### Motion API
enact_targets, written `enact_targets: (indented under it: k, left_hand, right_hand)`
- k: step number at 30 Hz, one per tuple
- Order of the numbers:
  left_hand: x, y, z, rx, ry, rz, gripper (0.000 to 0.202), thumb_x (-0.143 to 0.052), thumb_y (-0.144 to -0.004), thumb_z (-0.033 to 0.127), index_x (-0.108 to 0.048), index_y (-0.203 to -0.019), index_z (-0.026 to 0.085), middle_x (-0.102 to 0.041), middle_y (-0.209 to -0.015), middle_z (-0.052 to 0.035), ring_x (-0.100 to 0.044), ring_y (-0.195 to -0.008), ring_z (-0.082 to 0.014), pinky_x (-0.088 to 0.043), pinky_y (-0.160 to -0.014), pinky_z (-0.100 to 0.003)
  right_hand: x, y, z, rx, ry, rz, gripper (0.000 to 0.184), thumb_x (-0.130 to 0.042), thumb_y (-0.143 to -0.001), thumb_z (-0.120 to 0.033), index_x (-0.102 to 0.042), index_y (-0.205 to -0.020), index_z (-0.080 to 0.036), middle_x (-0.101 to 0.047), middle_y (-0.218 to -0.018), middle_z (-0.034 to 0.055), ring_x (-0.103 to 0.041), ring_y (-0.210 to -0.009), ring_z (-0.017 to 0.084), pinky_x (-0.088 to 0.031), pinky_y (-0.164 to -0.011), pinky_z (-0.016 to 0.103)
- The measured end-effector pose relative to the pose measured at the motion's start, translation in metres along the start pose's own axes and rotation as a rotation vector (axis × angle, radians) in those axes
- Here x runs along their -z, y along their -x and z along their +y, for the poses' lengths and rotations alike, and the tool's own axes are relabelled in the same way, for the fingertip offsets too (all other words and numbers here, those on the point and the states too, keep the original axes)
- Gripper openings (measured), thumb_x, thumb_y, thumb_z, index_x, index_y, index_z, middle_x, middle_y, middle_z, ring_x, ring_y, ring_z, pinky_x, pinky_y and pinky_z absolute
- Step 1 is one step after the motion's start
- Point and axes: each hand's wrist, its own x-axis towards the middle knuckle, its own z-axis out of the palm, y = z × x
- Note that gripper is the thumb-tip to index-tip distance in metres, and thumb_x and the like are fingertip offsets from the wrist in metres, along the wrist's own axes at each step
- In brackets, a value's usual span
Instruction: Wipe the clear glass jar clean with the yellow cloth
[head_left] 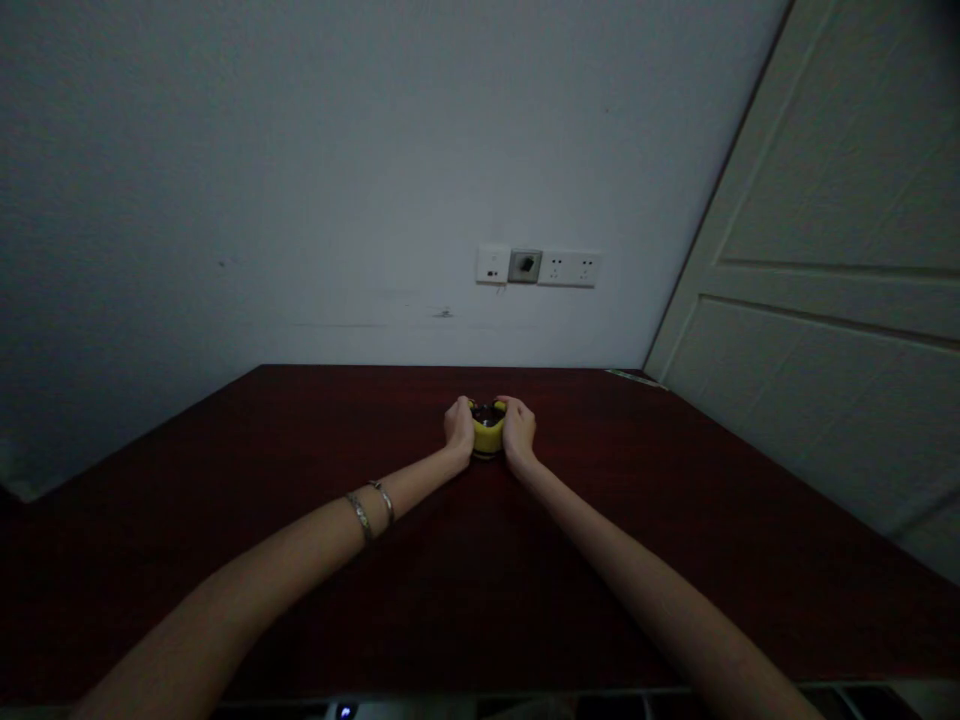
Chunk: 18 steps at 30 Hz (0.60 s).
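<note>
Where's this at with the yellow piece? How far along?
Done: can't tell from this one view; nothing visible marks a finished step. In hand: the left hand and right hand are cupped around the small yellow object, which is dark on top, over the dark red table. Left: not readable, since the fingers partly hide the object's dark top.

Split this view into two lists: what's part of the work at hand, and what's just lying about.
In the work: yellow round object with a dark centre, left hand, right hand.

Just there: dark red table, two bracelets on the left wrist, wall sockets, panelled door.
</note>
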Motion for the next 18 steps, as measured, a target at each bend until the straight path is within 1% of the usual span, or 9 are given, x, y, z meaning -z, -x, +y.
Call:
enact_targets:
  k: [3, 6, 12, 15, 18]
  left_hand:
    - [-0.0056, 0.0041, -0.0019, 0.016, 0.02, -0.002, 0.029, -0.039, -0.077, 0.034, -0.061, -0.073, 0.015, -0.063, -0.071, -0.0037, -0.057, -0.066, -0.0165, -0.042, -0.06, -0.025]
    - [-0.0057, 0.0065, -0.0033, 0.03, 0.041, 0.002, 0.029, -0.04, -0.076, 0.034, -0.061, -0.073, 0.015, -0.063, -0.07, -0.003, -0.057, -0.066, -0.0163, -0.042, -0.061, -0.025]
    - [-0.0026, 0.0068, -0.0046, 0.048, 0.085, -0.001, 0.029, -0.039, -0.076, 0.035, -0.061, -0.075, 0.015, -0.064, -0.073, -0.0027, -0.058, -0.067, -0.016, -0.043, -0.064, -0.025]
    - [-0.0009, 0.0067, -0.0026, 0.055, 0.091, -0.012, 0.031, -0.04, -0.076, 0.038, -0.061, -0.076, 0.015, -0.064, -0.073, -0.0032, -0.059, -0.068, -0.0164, -0.044, -0.066, -0.026]
    - [0.0007, 0.0067, 0.0011, 0.06, 0.094, -0.028, 0.036, -0.04, -0.077, 0.044, -0.061, -0.077, 0.014, -0.064, -0.073, -0.0043, -0.06, -0.067, -0.0168, -0.045, -0.065, -0.026]
  right_hand:
    - [0.0061, -0.0026, 0.0023, -0.006, 0.005, -0.005, 0.026, -0.054, -0.09, -0.037, -0.063, -0.096, -0.014, -0.066, -0.099, 0.0048, -0.063, -0.091, 0.017, -0.05, -0.084, 0.039]
    - [0.0072, -0.0032, 0.0037, -0.011, 0.003, -0.009, 0.026, -0.054, -0.09, -0.037, -0.062, -0.1, -0.015, -0.065, -0.102, 0.0053, -0.063, -0.092, 0.017, -0.051, -0.083, 0.039]
    - [0.0052, -0.0023, 0.0037, -0.012, -0.026, -0.023, 0.025, -0.054, -0.09, -0.038, -0.064, -0.093, -0.014, -0.067, -0.097, 0.0044, -0.063, -0.09, 0.017, -0.05, -0.084, 0.039]
    - [0.0051, -0.0013, 0.0017, -0.016, -0.048, -0.019, 0.026, -0.049, -0.089, -0.034, -0.067, -0.088, -0.015, -0.069, -0.092, 0.0049, -0.063, -0.088, 0.017, -0.048, -0.085, 0.036]
    - [0.0062, -0.0006, -0.0022, -0.017, -0.072, -0.014, 0.034, -0.039, -0.083, -0.03, -0.07, -0.085, -0.016, -0.072, -0.093, 0.0064, -0.063, -0.089, 0.018, -0.046, -0.084, 0.03]
